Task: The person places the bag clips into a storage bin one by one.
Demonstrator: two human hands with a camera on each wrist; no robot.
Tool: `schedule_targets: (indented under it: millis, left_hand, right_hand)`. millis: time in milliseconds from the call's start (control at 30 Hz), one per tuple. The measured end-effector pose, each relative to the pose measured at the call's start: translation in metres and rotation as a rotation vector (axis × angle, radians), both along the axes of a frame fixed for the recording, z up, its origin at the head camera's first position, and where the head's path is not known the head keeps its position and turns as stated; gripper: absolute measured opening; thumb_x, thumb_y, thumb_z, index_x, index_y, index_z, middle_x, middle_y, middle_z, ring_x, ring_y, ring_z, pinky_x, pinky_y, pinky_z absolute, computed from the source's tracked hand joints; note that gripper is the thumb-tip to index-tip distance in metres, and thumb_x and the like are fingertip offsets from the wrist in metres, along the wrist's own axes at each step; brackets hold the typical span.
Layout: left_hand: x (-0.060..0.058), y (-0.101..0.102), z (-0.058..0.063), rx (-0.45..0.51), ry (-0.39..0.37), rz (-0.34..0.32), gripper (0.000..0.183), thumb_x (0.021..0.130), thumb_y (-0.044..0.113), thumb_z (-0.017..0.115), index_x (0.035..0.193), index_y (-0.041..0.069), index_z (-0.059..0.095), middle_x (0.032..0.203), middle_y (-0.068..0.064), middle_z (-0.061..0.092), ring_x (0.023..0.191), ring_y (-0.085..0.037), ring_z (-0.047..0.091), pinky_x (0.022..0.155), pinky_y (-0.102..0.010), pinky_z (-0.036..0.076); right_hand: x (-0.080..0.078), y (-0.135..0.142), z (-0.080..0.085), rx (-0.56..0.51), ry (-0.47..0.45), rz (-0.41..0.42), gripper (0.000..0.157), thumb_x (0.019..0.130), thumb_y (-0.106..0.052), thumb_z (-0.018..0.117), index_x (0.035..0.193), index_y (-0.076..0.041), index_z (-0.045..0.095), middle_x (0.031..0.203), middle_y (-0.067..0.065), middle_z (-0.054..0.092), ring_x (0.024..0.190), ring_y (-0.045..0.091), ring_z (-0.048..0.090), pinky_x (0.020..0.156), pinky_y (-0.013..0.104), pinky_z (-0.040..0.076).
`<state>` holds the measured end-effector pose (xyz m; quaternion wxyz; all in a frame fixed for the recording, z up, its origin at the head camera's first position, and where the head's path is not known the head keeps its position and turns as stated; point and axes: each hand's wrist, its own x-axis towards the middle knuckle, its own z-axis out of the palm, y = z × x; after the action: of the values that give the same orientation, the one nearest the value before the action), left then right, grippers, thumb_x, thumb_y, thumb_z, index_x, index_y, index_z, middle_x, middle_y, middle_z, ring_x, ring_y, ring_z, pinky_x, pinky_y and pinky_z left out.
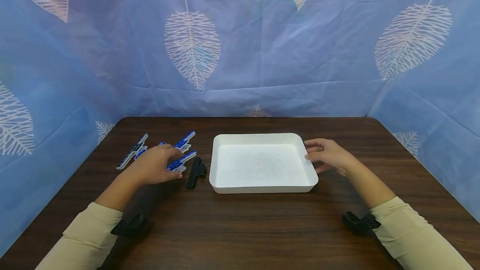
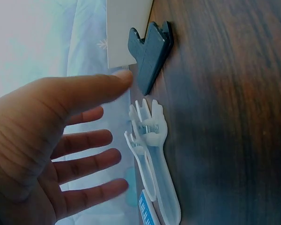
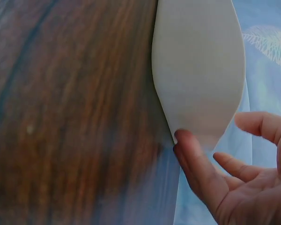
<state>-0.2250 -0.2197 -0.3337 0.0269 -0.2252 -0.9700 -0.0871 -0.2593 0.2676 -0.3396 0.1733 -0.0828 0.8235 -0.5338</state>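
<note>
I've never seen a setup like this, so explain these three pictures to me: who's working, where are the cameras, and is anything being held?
There's no machine here, just a person's bare left hand and right hand. The widest picture comes from a camera worn on the head, looking forward and down. The other two come from cameras on each wrist. On the brown table lie a white tray, several blue-and-white clips and a black clip. The left hand is over the clips, fingers spread, holding nothing. The right hand's fingers are at the tray's right end, but they don't appear to grip it.
</note>
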Motion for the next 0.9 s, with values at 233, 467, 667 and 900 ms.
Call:
schedule_targets:
  millis: [233,467,667,900]
  left_hand:
    - [-0.004,-0.004,-0.001,-0.035,-0.060,0.012,0.057,0.075,0.030,0.084,0.124,0.008,0.066,0.121,-0.016,0.063,0.106,-0.034,0.060,0.090,-0.055,0.048]
    - [-0.009,-0.007,-0.004,-0.067,-0.148,0.018,0.058,0.075,0.026,0.084,0.127,0.008,0.064,0.127,-0.019,0.061,0.116,-0.040,0.056,0.094,-0.058,0.045]
    - [-0.014,-0.009,-0.007,-0.072,-0.185,0.026,0.057,0.076,0.023,0.084,0.127,0.009,0.064,0.125,-0.018,0.062,0.115,-0.039,0.058,0.093,-0.058,0.045]
    - [-0.018,-0.008,-0.008,-0.074,-0.204,0.041,0.047,0.077,0.012,0.080,0.122,0.011,0.067,0.113,-0.013,0.067,0.104,-0.033,0.063,0.089,-0.055,0.049]
  right_hand:
    - [-0.001,0.003,-0.004,-0.056,-0.048,0.030,0.077,0.091,-0.004,0.062,0.152,0.005,0.015,0.140,0.035,0.040,0.103,0.032,0.064,0.070,0.044,0.058]
    - [0.000,0.006,-0.005,-0.099,-0.069,0.058,0.085,0.087,0.002,0.064,0.153,0.002,0.011,0.141,0.036,0.037,0.096,0.031,0.065,0.070,0.044,0.058]
    - [0.000,0.009,-0.006,-0.125,-0.083,0.074,0.088,0.086,0.004,0.065,0.154,0.000,0.010,0.142,0.038,0.035,0.097,0.032,0.066,0.074,0.047,0.057]
    - [0.000,0.010,-0.007,-0.141,-0.096,0.081,0.088,0.086,0.004,0.065,0.155,0.000,0.009,0.142,0.038,0.035,0.099,0.033,0.065,0.076,0.049,0.056]
